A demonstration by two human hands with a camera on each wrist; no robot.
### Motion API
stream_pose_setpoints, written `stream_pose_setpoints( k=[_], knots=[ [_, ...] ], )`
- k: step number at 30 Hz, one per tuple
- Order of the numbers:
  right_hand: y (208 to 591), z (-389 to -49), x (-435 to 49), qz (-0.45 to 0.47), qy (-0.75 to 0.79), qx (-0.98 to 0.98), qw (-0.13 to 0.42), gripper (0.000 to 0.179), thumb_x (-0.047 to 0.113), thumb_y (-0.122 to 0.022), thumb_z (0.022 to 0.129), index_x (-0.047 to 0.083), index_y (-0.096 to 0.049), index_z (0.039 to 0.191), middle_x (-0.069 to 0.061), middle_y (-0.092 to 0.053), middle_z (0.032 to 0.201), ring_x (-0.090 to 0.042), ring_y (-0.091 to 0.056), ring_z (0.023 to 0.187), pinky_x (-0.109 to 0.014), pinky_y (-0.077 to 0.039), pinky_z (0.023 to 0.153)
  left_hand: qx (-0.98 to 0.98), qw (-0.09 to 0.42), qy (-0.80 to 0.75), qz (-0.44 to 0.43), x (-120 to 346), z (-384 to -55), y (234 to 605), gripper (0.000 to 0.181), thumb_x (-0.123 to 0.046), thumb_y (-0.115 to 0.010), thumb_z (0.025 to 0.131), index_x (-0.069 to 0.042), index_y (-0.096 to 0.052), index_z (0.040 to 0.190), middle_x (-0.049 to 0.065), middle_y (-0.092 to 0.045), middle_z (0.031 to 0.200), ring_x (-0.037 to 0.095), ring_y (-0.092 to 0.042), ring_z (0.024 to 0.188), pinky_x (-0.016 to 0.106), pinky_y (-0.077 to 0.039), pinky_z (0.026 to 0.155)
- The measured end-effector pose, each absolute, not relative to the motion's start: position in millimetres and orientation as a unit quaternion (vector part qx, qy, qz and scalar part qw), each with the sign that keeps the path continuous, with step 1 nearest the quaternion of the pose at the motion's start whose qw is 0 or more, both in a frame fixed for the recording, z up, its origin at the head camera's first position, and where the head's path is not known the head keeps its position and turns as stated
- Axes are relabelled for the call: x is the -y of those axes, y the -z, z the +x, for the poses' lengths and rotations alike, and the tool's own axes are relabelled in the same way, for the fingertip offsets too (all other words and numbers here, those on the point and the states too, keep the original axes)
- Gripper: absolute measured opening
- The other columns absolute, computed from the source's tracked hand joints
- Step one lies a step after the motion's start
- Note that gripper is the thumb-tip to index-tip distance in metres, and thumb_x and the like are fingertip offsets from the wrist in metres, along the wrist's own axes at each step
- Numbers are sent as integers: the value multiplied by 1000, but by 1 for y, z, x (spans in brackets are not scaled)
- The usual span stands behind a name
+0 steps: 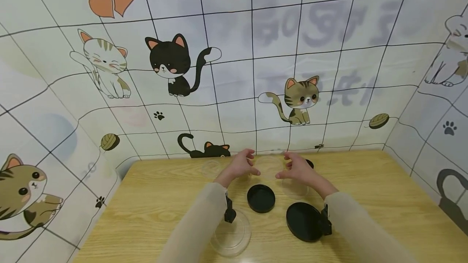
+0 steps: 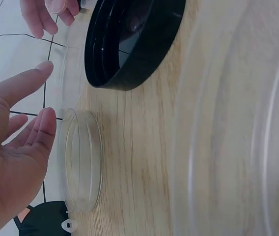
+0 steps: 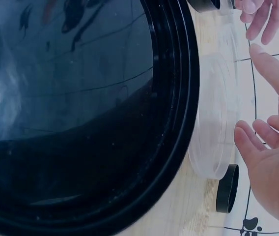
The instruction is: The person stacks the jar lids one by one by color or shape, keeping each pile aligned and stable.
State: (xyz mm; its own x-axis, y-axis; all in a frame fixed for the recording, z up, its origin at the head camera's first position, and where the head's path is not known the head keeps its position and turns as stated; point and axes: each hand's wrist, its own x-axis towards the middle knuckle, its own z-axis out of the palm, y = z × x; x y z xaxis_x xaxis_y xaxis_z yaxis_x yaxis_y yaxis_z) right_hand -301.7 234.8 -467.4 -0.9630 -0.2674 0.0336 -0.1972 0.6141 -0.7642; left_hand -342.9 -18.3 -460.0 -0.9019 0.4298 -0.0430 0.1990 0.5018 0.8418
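Observation:
At the back of the table, a faint clear round dish lies between my two hands. On its left side my left hand has its fingers and thumb spread, holding nothing. Opposite it, my right hand is spread the same way, also holding nothing. A small clear dish sits just beyond the left hand's fingers. Close under the right hand is another clear dish, with a small black lid behind it. Nearer to me lies a black round lid.
A large black lid lies below my right wrist. By my left forearm is a large clear dish, partly overlapped by the wrist camera. The wooden table ends at a cat-patterned wall covering.

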Motion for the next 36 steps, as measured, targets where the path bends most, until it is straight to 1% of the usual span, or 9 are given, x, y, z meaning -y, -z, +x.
stream_pose_setpoints(
  k=[4,8,14,21,27,31,35,36],
  knots=[
    [469,-305,-232,-131,410,-902,44,96,24,-86,86,-11,-29,154,-34,-44,145,-50,-53,124,-54,-54,91,-865,123,-451,184,17,-344,460,84,-5,-89,79,1,-45,150,20,-55,141,29,-61,112,41,-53,92],
    [473,-308,-229,-132,393,-909,48,98,26,-88,84,-13,-31,153,-35,-46,143,-51,-55,122,-52,-55,88,-863,129,-452,187,13,-345,459,84,-2,-89,78,4,-44,149,23,-55,139,30,-62,108,42,-53,90],
    [474,-311,-226,-129,378,-916,50,97,26,-88,83,-12,-32,153,-34,-46,144,-50,-55,123,-54,-55,90,-873,141,-436,167,7,-345,459,88,-3,-89,78,2,-40,152,22,-57,137,30,-64,103,45,-52,93],
    [475,-313,-224,-139,359,-922,47,93,26,-89,82,-16,-38,148,-36,-51,139,-49,-55,124,-57,-50,97,-889,138,-404,165,4,-347,458,86,-5,-90,77,4,-44,149,20,-61,133,33,-62,113,44,-51,97],
    [479,-315,-225,-138,344,-928,45,91,25,-90,81,-17,-42,144,-35,-54,136,-47,-55,123,-56,-48,99,-897,138,-382,177,3,-349,458,83,-4,-90,76,8,-48,146,20,-62,128,35,-61,114,44,-51,95],
    [480,-316,-225,-134,349,-926,51,90,23,-90,80,-17,-42,144,-33,-55,135,-45,-56,122,-56,-48,99,-908,131,-347,192,3,-351,461,76,-7,-91,77,8,-53,141,17,-64,123,30,-62,108,42,-52,92],
    [480,-316,-225,-136,344,-928,48,88,22,-91,79,-17,-45,143,-32,-57,133,-44,-57,120,-55,-49,98,-914,122,-324,211,2,-352,462,66,-7,-91,76,8,-60,133,16,-64,115,23,-58,94,38,-52,85],
    [480,-316,-225,-137,340,-929,45,87,23,-92,79,-16,-47,142,-31,-58,132,-43,-58,119,-55,-49,97,-913,121,-324,217,2,-352,461,56,-6,-91,76,8,-64,122,13,-64,104,21,-56,85,35,-51,78]
  ],
)
